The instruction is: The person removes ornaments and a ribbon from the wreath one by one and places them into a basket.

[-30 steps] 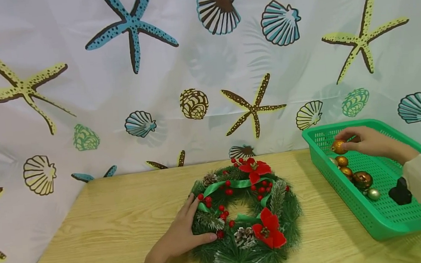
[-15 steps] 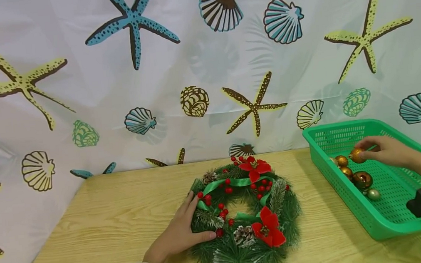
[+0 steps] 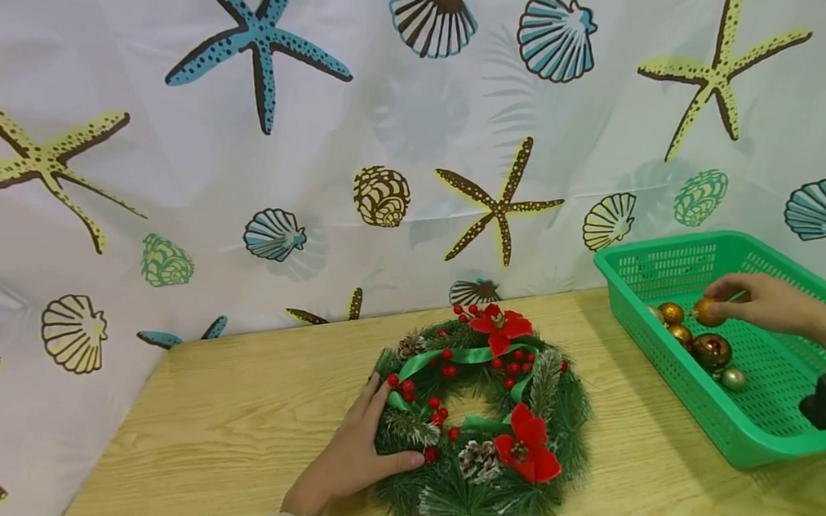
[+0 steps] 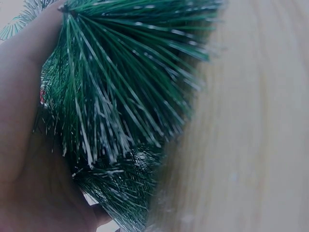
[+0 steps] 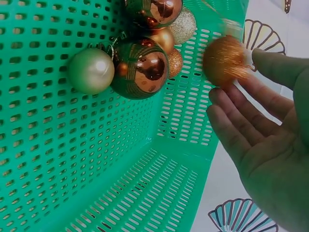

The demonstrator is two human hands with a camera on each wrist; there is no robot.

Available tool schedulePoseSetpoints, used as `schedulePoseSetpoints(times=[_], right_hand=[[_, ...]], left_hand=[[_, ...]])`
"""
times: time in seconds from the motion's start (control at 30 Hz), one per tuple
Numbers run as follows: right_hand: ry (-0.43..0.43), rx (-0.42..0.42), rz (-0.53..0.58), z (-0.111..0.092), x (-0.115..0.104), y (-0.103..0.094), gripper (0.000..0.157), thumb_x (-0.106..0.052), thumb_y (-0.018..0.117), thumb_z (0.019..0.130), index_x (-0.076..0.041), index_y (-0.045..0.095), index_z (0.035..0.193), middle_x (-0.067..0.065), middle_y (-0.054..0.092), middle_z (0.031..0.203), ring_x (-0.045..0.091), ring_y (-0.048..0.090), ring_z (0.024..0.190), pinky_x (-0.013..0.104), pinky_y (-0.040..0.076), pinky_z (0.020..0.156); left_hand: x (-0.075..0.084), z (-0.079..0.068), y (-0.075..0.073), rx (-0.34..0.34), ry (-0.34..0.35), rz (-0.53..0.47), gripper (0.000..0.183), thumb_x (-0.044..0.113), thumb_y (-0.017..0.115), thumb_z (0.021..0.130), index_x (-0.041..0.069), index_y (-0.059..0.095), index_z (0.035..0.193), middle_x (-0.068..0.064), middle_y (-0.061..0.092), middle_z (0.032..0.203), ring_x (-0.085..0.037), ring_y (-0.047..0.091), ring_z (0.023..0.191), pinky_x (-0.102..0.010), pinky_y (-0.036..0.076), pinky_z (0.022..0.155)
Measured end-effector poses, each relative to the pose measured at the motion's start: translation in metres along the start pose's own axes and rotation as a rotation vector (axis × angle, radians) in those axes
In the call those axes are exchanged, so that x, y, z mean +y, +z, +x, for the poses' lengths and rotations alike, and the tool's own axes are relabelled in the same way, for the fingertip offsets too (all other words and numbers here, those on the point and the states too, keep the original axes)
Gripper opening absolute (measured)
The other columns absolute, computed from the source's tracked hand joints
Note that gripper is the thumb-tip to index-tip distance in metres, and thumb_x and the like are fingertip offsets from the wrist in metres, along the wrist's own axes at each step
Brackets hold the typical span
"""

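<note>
A green Christmas wreath (image 3: 471,495) lies on the table, trimmed with red flowers, red berries, pine cones and green ribbon. At its left side, my left hand (image 3: 352,452) holds it, thumb on top and fingers along the outer edge. Pine needles (image 4: 120,82) fill the space beside the palm in the left wrist view. Over the green basket (image 3: 677,378), my right hand (image 3: 774,304) pinches an orange Christmas bauble (image 5: 224,62) between thumb and fingertips. The bauble looks blurred in the right wrist view, with a thin cord at its top.
Several other baubles lie along the basket's left side, among them a shiny brown bauble (image 3: 712,351) and a pale gold bauble (image 3: 734,380). Behind the wooden table (image 3: 235,421) hangs a white curtain (image 3: 356,279) printed with starfish and shells.
My right hand has moved right and lower inside the basket, carrying the orange bauble away from the left rim. The left hand and wreath stay put.
</note>
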State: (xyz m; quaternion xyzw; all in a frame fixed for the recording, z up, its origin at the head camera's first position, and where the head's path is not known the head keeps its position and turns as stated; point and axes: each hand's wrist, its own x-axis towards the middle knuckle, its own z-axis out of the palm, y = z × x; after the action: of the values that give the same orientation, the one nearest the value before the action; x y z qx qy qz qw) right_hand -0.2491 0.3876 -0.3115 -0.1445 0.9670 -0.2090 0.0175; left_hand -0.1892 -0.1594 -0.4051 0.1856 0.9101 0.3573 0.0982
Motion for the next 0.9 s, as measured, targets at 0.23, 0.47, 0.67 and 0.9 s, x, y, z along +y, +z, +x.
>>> schedulePoseSetpoints(times=[0.23,0.47,0.67,0.9], right_hand=[[0.015,-0.006,-0.014,0.001,0.000,0.000,0.038,-0.021,0.052,0.099,0.010,0.053,0.122,0.029,0.057,0.114,0.048,0.056,0.103,0.053,0.050,0.078],[0.018,-0.013,-0.024,0.003,-0.004,-0.001,0.038,-0.020,0.052,0.099,0.011,0.053,0.122,0.029,0.058,0.113,0.046,0.058,0.101,0.052,0.050,0.077],[0.003,-0.021,-0.029,0.009,-0.013,-0.003,0.038,-0.020,0.053,0.099,0.010,0.053,0.123,0.029,0.058,0.114,0.045,0.058,0.102,0.052,0.050,0.078],[-0.007,-0.031,-0.036,0.019,-0.029,-0.003,0.036,-0.018,0.055,0.098,0.010,0.054,0.121,0.028,0.059,0.114,0.043,0.059,0.100,0.049,0.051,0.077]], left_hand=[[0.002,0.000,-0.001,0.000,0.002,0.005,0.104,0.052,0.069,0.082,0.012,0.006,0.155,-0.011,-0.007,0.161,-0.045,0.001,0.145,-0.071,0.019,0.105],[0.001,0.000,0.000,0.001,-0.002,0.007,0.105,0.053,0.069,0.082,0.013,0.006,0.155,-0.011,-0.007,0.161,-0.045,0.002,0.145,-0.071,0.020,0.105],[0.001,0.000,-0.001,0.003,0.000,0.008,0.104,0.053,0.069,0.082,0.013,0.006,0.155,-0.010,-0.007,0.161,-0.045,0.002,0.145,-0.071,0.019,0.105],[0.001,-0.001,-0.001,0.004,0.010,0.004,0.104,0.053,0.069,0.082,0.012,0.007,0.155,-0.011,-0.007,0.161,-0.045,0.001,0.145,-0.072,0.019,0.105]])
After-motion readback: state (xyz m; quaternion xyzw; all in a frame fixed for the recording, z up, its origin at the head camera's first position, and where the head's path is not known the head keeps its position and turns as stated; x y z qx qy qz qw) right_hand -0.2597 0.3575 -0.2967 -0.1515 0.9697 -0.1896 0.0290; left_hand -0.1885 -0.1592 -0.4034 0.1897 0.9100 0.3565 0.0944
